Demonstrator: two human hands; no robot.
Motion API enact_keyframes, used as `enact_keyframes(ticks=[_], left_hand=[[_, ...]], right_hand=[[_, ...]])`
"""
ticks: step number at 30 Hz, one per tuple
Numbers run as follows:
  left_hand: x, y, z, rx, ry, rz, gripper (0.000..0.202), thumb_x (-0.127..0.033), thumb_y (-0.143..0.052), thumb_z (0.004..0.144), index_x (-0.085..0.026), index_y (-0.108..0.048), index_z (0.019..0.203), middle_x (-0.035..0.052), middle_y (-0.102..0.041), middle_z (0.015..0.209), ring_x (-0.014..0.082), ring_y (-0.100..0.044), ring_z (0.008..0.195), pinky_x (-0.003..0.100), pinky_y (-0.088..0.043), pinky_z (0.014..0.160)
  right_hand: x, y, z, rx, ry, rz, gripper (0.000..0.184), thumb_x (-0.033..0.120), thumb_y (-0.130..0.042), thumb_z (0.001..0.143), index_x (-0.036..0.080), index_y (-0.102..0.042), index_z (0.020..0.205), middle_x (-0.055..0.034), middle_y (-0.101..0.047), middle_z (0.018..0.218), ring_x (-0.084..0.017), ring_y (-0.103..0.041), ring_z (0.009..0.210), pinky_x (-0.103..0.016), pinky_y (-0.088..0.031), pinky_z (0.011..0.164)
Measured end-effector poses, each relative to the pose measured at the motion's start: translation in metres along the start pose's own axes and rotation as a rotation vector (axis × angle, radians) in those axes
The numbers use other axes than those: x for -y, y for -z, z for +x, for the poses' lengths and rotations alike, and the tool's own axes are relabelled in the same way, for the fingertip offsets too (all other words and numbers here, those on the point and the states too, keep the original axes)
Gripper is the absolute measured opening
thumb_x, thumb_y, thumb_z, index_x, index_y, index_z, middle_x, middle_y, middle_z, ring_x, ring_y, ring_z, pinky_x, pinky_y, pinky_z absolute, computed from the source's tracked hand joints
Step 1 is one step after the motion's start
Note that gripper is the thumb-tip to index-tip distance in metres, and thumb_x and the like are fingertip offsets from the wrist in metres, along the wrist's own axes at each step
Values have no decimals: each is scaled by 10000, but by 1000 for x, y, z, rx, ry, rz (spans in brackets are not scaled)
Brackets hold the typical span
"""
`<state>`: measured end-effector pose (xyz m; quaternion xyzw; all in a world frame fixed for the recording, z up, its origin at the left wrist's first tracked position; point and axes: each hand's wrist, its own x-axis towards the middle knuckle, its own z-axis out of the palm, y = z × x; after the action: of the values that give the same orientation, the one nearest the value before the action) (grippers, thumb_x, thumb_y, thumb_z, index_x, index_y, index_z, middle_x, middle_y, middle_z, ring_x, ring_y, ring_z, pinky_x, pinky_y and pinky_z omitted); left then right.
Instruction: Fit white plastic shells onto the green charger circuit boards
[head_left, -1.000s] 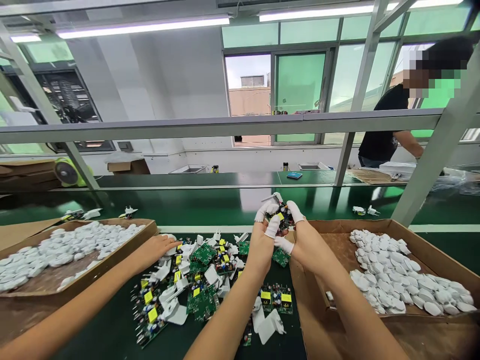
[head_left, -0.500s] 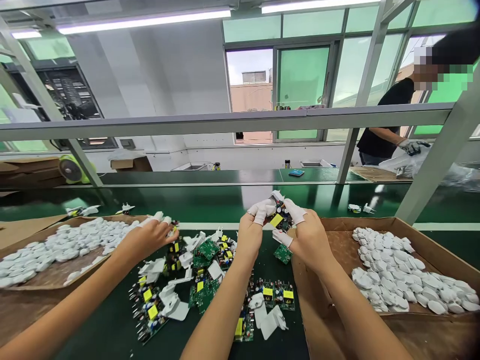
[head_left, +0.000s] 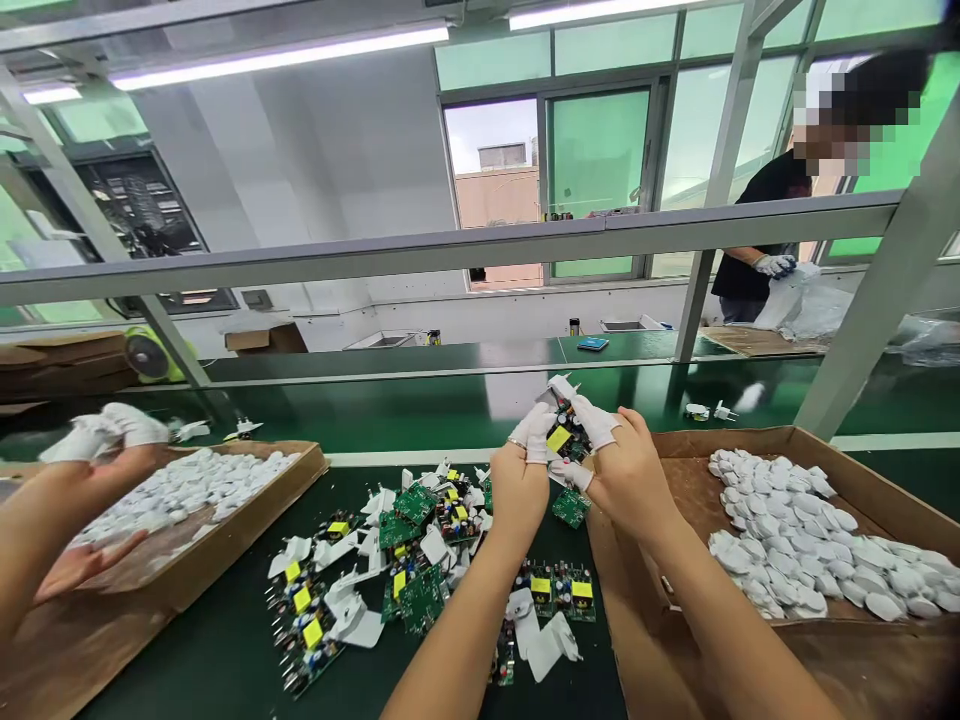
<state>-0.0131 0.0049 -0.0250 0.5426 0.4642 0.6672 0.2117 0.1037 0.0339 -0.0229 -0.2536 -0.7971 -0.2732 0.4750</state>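
In the middle of the head view, my left hand (head_left: pixel 521 470) and my right hand (head_left: pixel 626 460), both with white finger covers, grip a small circuit board (head_left: pixel 568 437) with a yellow block on it. A white plug piece with metal prongs (head_left: pixel 562 386) sits at the board's upper end, between my fingertips; whether it is fully fitted cannot be made out. Just below my right hand lies a green board (head_left: pixel 571 507). Nearer to me are boards with yellow blocks (head_left: pixel 561 588) and white plastic plug pieces (head_left: pixel 551 645), partly hidden by my left forearm.
A heap of boards and white pieces (head_left: pixel 420 540) covers the bench to the left. Cardboard trays of white plastic parts stand left (head_left: pixel 304 470) and right (head_left: pixel 787 440). A co-worker's hands (head_left: pixel 105 440) are over the left tray. Another person (head_left: pixel 765 265) handles plastic bags behind the frame.
The co-worker's hand on the left has moved off the heap to the left tray, and a second hand shows there. My hands keep hold of the board; the view has shifted slightly.
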Motion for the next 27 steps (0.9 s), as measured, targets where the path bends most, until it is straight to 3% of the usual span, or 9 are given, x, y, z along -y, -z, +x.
enact_keyframes(ticks=[3, 7, 11, 15, 21, 27], left_hand=[[0, 4, 4, 82, -4, -10, 282, -351, -468, 774, -174, -620, 931, 53, -618, 936, 182, -501, 999, 292, -360, 905], [-3, 18, 12, 295, -22, -128, 337, -404, -528, 724, -154, -617, 932, 72, -605, 961, 193, -526, 945, 289, -392, 865], [-7, 27, 11, 304, -169, -138, 394, -430, -512, 731, -190, -571, 1038, 73, -525, 1094, 196, -476, 1008, 272, -363, 881], [-4, 29, 9, 374, -270, -121, 382, -462, -479, 742, -199, -597, 994, 82, -508, 1072, 209, -445, 1026, 273, -359, 866], [3, 24, 8, 297, -305, -174, 254, -380, -529, 731, -207, -621, 891, 67, -540, 941, 198, -469, 975, 302, -375, 860], [-2, 5, -7, 67, -289, -21, 301, -357, -402, 811, -195, -617, 946, 73, -573, 986, 187, -470, 1017, 301, -345, 914]], right_hand=[[-7, 3, 0, 46, -14, 69, 446, 346, -384, 832, 45, -400, 1161, -162, -575, 850, -259, -502, 779, -446, -366, 771], [-13, 15, 3, 183, -113, 372, 516, 443, -409, 812, 163, -335, 1239, -96, -565, 898, -204, -514, 755, -372, -405, 759], [-9, 25, 7, 240, -198, 513, 568, 503, -455, 768, 217, -338, 1245, -82, -540, 978, -200, -516, 786, -322, -428, 715], [-5, 30, 9, 233, -155, 525, 546, 509, -425, 781, 214, -352, 1234, -77, -548, 916, -191, -519, 764, -316, -431, 729], [-5, 32, 8, 227, -104, 458, 556, 507, -403, 791, 200, -326, 1248, -83, -552, 876, -200, -518, 788, -360, -401, 802], [-8, 31, 7, 145, -56, 347, 579, 521, -329, 811, 198, -233, 1282, -113, -549, 954, -208, -526, 814, -388, -384, 811]])
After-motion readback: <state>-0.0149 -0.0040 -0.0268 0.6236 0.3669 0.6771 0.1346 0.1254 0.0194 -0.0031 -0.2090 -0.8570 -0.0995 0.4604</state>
